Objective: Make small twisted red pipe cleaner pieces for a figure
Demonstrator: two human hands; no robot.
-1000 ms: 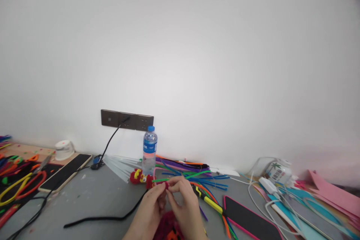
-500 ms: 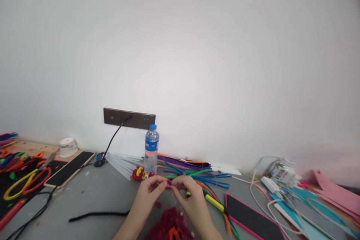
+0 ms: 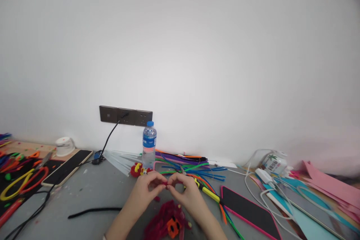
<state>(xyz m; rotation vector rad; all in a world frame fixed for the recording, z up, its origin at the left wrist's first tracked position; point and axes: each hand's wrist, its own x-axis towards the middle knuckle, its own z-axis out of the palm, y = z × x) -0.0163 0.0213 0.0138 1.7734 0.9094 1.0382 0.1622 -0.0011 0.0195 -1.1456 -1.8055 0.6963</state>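
Note:
My left hand (image 3: 147, 189) and my right hand (image 3: 185, 190) meet fingertip to fingertip over the grey table. Both are closed in a pinch on a short crimson fuzzy piece, seemingly pipe cleaner (image 3: 165, 184); fingers hide most of it. Below them lies a crimson fuzzy figure (image 3: 159, 219) with an orange-and-black part (image 3: 173, 227) on it. A small crimson scrap (image 3: 157, 198) rests near my left hand. Behind that hand sits a red-and-yellow fuzzy figure (image 3: 137, 169). Beside my right hand is a tool with a yellow-and-black handle (image 3: 209, 194).
A water bottle (image 3: 149, 146) stands by the wall, near bundled pipe cleaners (image 3: 182, 159). A black pipe cleaner (image 3: 94, 210) lies left. Phones flank the hands, one pink-edged (image 3: 249, 212), one pale-edged (image 3: 67, 167). Scissors (image 3: 25, 183) and cables are left; a charger (image 3: 264, 177) and coloured paper right.
The view has shifted slightly, so the background sits a little further left and up. My hands stay pinched together, with the right fingers more arched and less of the crimson piece showing.

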